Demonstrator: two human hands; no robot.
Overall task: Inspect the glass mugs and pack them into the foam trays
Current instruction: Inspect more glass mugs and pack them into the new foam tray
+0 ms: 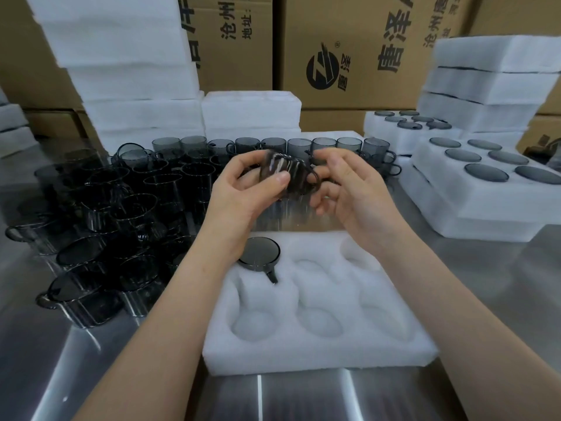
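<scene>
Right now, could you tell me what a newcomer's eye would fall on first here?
At centre the left hand and right hand hold a smoky mug; the foam tray nearer the camera has one packed mug in its far-left pocket. Loose mugs crowd the table on the left; filled trays stack up on the right.

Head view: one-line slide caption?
Inspection: left hand and right hand hold a smoked-glass mug by a six-pocket foam tray with one seated mug.
</scene>
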